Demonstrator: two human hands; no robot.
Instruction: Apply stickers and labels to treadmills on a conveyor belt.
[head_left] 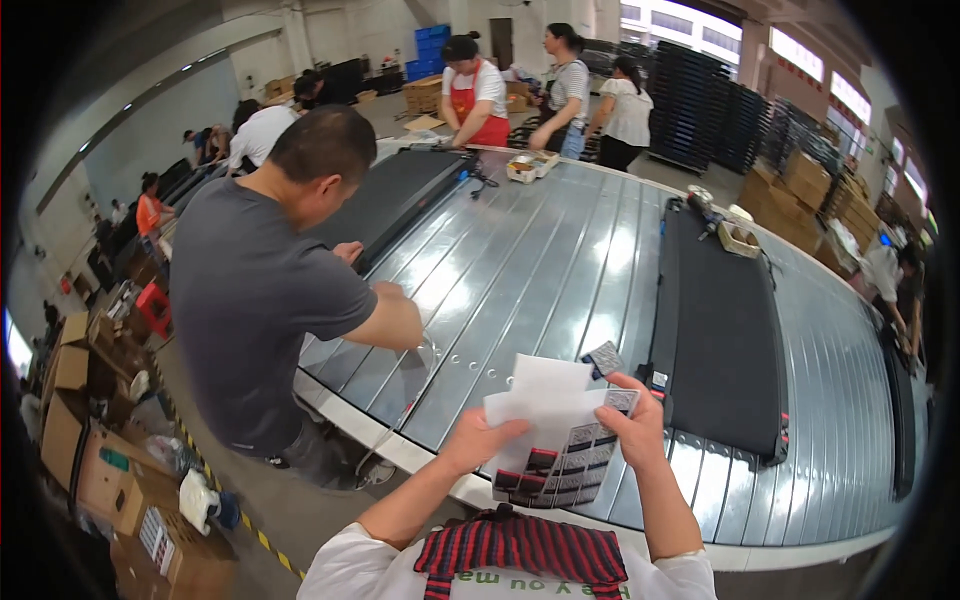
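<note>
Both hands up over the near edge of the ribbed grey metal conveyor table (520, 270). Left hand (478, 440) pinches the white backing paper (540, 395) from below, fingers closed on it; right hand (632, 420) grips the sheet of dark rectangular stickers (565, 465), thumb and forefinger closed on one small grey label (620, 400), held close for view. Flat black treadmill deck (715, 330) lies just beyond.

White sticker sheet (560, 440) — black labels; black mat (720, 330) — grey ribbed belt (520, 270).
</note>
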